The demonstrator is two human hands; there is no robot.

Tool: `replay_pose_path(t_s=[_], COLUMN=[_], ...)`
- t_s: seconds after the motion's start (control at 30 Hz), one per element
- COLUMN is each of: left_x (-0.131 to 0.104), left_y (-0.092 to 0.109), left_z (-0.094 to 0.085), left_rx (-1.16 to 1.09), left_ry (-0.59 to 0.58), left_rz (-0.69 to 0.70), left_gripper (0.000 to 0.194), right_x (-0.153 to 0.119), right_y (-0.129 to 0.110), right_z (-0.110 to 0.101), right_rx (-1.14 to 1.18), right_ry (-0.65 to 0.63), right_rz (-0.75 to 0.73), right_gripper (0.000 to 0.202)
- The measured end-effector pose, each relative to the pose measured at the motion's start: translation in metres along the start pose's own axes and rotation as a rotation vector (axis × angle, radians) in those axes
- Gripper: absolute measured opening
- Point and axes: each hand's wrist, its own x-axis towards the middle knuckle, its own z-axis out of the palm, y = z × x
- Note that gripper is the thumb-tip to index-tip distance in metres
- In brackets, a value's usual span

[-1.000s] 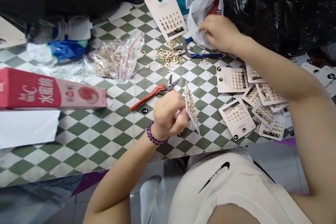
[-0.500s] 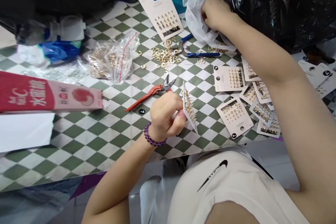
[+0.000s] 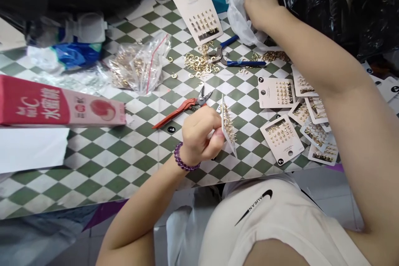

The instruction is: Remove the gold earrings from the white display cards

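My left hand (image 3: pixel 202 134), a purple bead bracelet on its wrist, pinches a white earring card (image 3: pixel 229 126) by one edge. The card stands nearly on edge above the table, and gold studs stick out from its right side. My right hand (image 3: pixel 261 7) reaches into a white plastic bag (image 3: pixel 238 12) at the back; its fingers are hidden by the bag. Orange-handled cutters (image 3: pixel 183 108) lie just beyond my left hand. Behind them are a heap of small gold hoop pieces (image 3: pixel 199 63) and blue-handled pliers (image 3: pixel 246 63).
Several filled earring cards (image 3: pixel 282 139) lie at the right under my right arm. Another card (image 3: pixel 199 4) leans at the back. A zip bag of gold pieces (image 3: pixel 134 66) and a pink box (image 3: pixel 62 106) lie to the left. A black plastic bag (image 3: pixel 336 4) fills the back right.
My view has shifted slightly, so the table things appear a little further right. My left hand still holds the earring card. The right hand has stayed in the white bag.
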Motion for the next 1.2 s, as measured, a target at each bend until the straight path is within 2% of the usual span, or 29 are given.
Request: replay_pose_path(t_s=[0.17,0.37,0.57,0.77,0.93,1.2], left_x=[-0.001,-0.003,-0.002,-0.001,-0.001,-0.002], left_y=[0.001,0.001,0.000,0.001,0.002,0.003], left_z=[-0.001,0.001,0.002,0.002,0.003,0.003], left_rx=[-0.002,0.012,0.009,-0.001,0.009,0.020], left_ry=[-0.009,-0.003,0.004,-0.009,-0.004,-0.015], left_rz=[-0.018,-0.017,0.035,0.060,0.053,0.047], left_gripper=[0.013,0.013,0.012,0.013,0.013,0.012], right_x=[-0.011,-0.017,-0.016,-0.022,-0.022,-0.023], right_y=[-0.023,-0.049,-0.055,-0.046,-0.039,-0.043], right_z=[-0.021,-0.023,-0.024,-0.030,-0.034,-0.039], right_rx=[-0.301,-0.471,-0.452,-0.388,-0.341,-0.291], right_ry=[-0.180,-0.239,-0.251,-0.225,-0.200,-0.153], right_rz=[0.153,0.223,0.200,0.173,0.169,0.124], right_gripper=[0.062,0.064,0.069,0.069,0.062,0.066])
